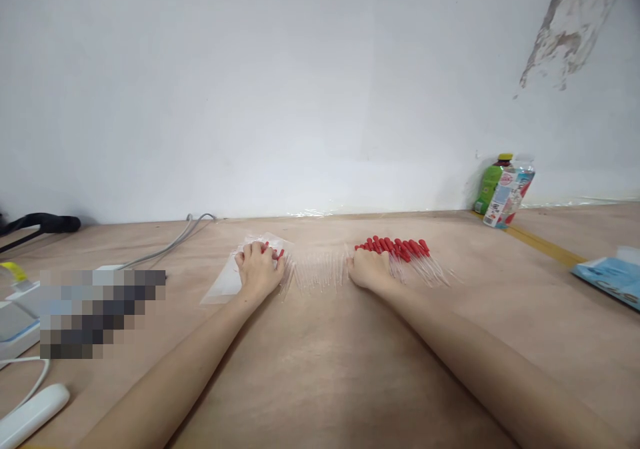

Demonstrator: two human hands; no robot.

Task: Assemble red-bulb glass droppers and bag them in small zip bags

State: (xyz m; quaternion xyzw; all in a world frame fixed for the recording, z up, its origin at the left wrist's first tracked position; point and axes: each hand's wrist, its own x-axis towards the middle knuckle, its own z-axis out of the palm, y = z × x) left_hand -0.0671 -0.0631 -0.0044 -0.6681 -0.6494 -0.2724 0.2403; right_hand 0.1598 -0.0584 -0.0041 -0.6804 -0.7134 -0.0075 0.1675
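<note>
My left hand [259,269] is curled over small red rubber bulbs [281,254] at the edge of a clear plastic bag [220,289]. Its fingers are bent down, and part of what they grip is hidden. Between my hands, thin clear tubes [320,270] lie side by side in a row on the wooden table. My right hand [369,268] is closed at the right end of that row, its fingertips pinched at a thin tube and mostly out of sight. Just beyond it, several droppers [403,249] with red bulbs and clear stems lie in a slanting row.
A green bottle [490,185] and a printed carton-like bottle [509,192] stand against the wall at the right. A blue packet [610,279] lies at the right edge. Grey cables [170,243], a blurred-out patch and a white rounded device [35,414] occupy the left.
</note>
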